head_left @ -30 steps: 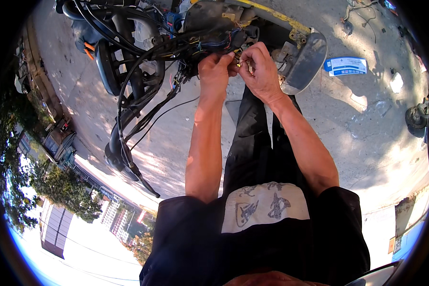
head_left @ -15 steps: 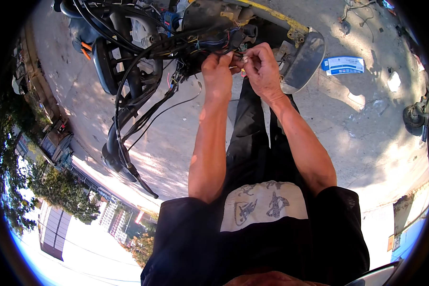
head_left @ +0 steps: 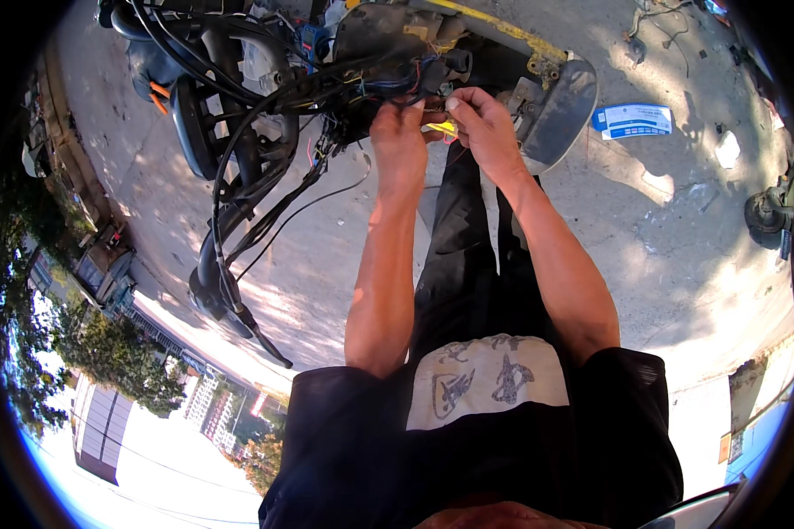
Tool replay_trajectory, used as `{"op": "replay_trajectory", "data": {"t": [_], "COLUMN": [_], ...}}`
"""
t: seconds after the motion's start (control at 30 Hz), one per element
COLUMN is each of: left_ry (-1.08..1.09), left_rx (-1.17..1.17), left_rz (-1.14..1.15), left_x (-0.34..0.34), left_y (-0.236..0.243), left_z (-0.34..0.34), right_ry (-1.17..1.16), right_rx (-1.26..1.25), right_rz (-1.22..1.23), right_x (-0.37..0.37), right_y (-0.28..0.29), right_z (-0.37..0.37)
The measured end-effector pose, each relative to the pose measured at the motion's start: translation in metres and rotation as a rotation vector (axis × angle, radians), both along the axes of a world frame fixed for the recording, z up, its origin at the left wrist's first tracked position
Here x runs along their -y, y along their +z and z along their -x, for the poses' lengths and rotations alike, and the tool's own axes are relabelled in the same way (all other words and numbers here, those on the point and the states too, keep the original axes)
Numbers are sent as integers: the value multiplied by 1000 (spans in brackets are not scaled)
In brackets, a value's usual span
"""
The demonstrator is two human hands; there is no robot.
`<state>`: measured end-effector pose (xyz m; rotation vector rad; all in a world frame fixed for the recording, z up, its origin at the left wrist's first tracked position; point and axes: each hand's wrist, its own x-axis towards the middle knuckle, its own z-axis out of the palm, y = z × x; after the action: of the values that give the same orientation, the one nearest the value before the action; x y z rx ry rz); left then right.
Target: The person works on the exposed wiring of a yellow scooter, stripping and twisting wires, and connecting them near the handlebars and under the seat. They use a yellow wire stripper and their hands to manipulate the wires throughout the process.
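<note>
The left hand (head_left: 399, 132) and right hand (head_left: 483, 128) are close together, fingertips pinching one small yellow piece (head_left: 444, 130) between them, up against the tangle of thin black wires (head_left: 326, 79) on the stripped motorbike. One smooth, rounded mirror (head_left: 560, 101) sits just right. One flat blue-and-white card (head_left: 633, 120) lies on rough concrete. Both hands have hardly moved.

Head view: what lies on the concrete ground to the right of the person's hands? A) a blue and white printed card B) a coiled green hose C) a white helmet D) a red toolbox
A: a blue and white printed card lies flat on the concrete ground, right of both hands.
</note>
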<state>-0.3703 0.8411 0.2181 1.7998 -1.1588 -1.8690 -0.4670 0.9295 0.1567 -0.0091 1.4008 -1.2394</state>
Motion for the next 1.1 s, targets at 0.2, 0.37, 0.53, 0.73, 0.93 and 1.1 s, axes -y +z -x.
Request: {"op": "replay_trajectory", "data": {"t": [0.2, 0.37, 0.53, 0.73, 0.93, 1.1], "left_ry": [8, 11, 17, -35, -119, -225], "left_rx": [-48, -95, -100, -4, 65, 37], "left_rz": [26, 28, 75, 157, 192, 208], "left_x": [-1, -1, -1, -1, 1, 9], "left_y": [-5, -8, -12, -13, -4, 2], "left_z": [-6, -9, -11, -14, -23, -26], "right_ry": [-95, 11, 15, 56, 176, 320], "right_rx": [54, -176, -131, -132, -352, -491], "right_rz": [65, 277, 295, 281, 314, 378], "right_x": [-2, -1, 3, 2, 5, 9], "right_y": [12, -8, -4, -6, -1, -2], "right_z": [13, -1, -4, 0, 2, 14]}}
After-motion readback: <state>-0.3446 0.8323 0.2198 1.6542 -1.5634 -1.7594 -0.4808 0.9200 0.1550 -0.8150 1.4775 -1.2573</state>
